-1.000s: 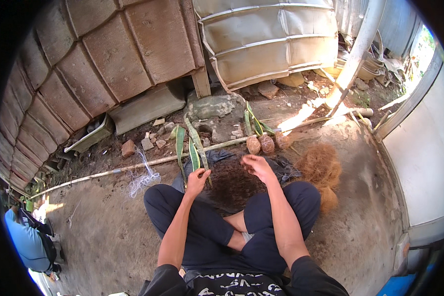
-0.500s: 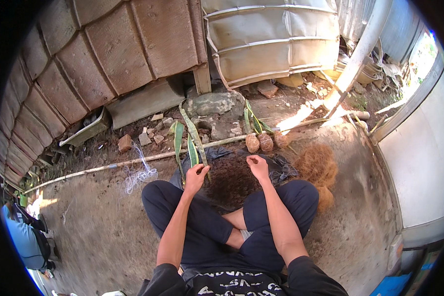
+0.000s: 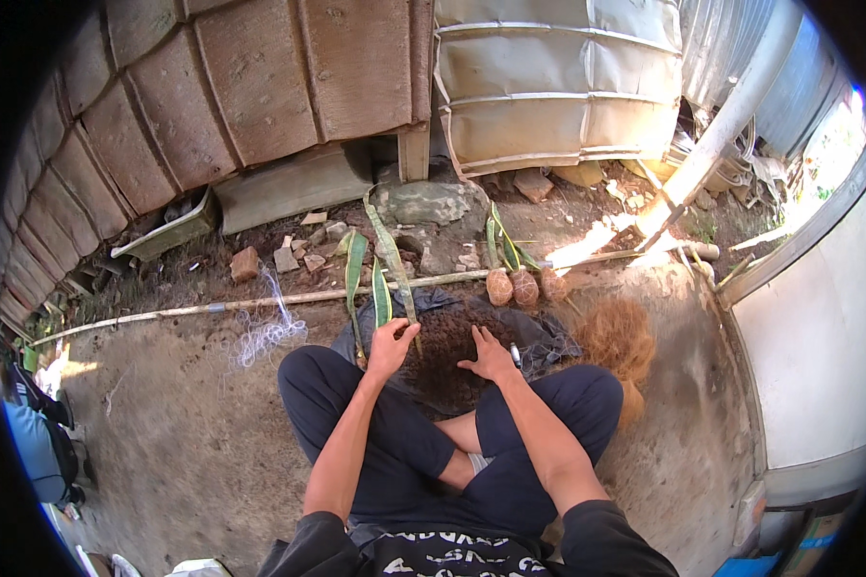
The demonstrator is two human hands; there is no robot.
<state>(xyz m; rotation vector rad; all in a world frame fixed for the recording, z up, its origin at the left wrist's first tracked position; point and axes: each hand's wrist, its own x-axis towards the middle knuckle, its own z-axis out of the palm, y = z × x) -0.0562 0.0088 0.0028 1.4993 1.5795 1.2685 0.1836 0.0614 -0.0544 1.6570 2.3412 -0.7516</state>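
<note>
My left hand (image 3: 391, 349) is closed, fingers curled and thumb against them, beside the lower end of a long snake plant leaf (image 3: 392, 252). What it pinches, if anything, is hidden. Two shorter yellow-edged leaves, one a broad green leaf (image 3: 354, 274), stand just left of it. My right hand (image 3: 492, 357) is open, fingers spread low over the dark soil (image 3: 447, 332), which lies on a black plastic sheet (image 3: 547, 337). Beside that hand is a small whitish object (image 3: 516, 355) of unclear kind. Three string-wrapped fibre balls (image 3: 524, 288) with leaves rise beyond.
Loose brown coconut fibre (image 3: 618, 337) lies by my right knee. Tangled white string (image 3: 269, 332) is on the ground at left. A bamboo pole (image 3: 183, 311) runs across behind the sheet, with stones and a brick piece (image 3: 244, 264) past it. Another person's bag (image 3: 43, 447) shows far left.
My right hand has come down and nearer over the soil, its fingers going from pinched together to spread. The left hand stays by the leaves, still curled. The whitish object now shows.
</note>
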